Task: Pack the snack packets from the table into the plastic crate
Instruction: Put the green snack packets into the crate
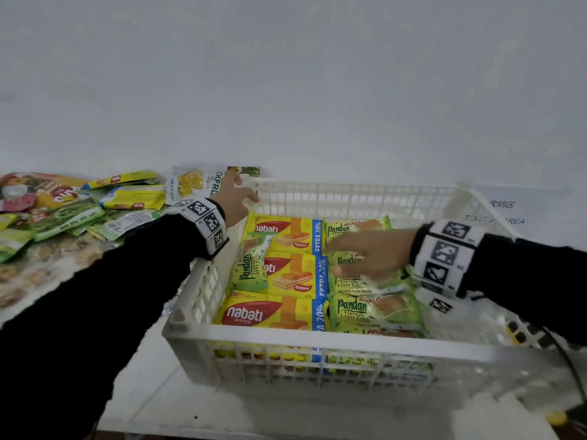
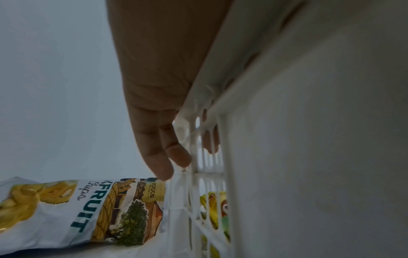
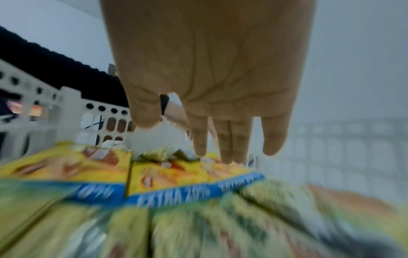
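Observation:
A white plastic crate stands in the middle of the table. Its left column holds yellow nabati wafer packets and its right column green Pandan cake packets. One more Pandan packet lies tilted across the nabati ones. My left hand holds the crate's far-left corner, with its fingers down the outside of the crate wall and the thumb inside. My right hand hovers flat, palm down and empty, over the Pandan packets; its wrist view shows the right hand blurred.
A jackfruit chips packet lies just outside the crate's far-left corner. A pile of several snack packets covers the table's left end. A printed paper label lies at far right, and a black cable runs at near right.

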